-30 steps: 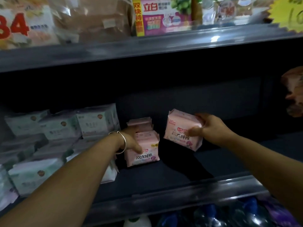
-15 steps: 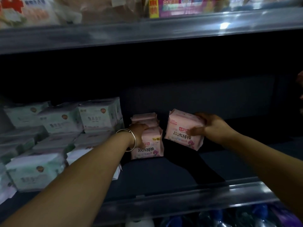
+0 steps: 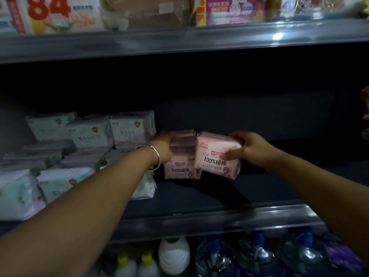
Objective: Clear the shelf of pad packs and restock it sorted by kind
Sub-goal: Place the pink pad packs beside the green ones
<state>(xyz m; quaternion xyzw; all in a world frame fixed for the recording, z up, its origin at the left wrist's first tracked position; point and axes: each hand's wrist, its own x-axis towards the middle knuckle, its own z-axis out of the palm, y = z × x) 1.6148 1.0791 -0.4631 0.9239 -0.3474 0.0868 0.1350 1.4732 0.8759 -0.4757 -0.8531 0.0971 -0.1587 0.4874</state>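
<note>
On the dark middle shelf (image 3: pixel 199 198) stands a short row of pink pad packs (image 3: pixel 182 168), front one upright and labelled 100%. My left hand (image 3: pixel 163 146), with a silver bangle on the wrist, grips the left side and top of that row. My right hand (image 3: pixel 247 148) holds another pink pad pack (image 3: pixel 217 156), tilted slightly, with its left edge against the row. To the left, several white and green pad packs (image 3: pixel 89 134) are stacked in layers, reaching the shelf's left end.
The right half of the middle shelf is bare dark board. The upper shelf (image 3: pixel 179 41) carries boxes and bags. Below the clear front rail (image 3: pixel 219 218) stand white and green bottles (image 3: pixel 173 254) and dark blue bottles (image 3: pixel 257 254). An orange item shows at the far right edge.
My right hand has brought its pink pack leftward until it touches the pink row. My left hand slid from the front pack's face up to the row's top left.
</note>
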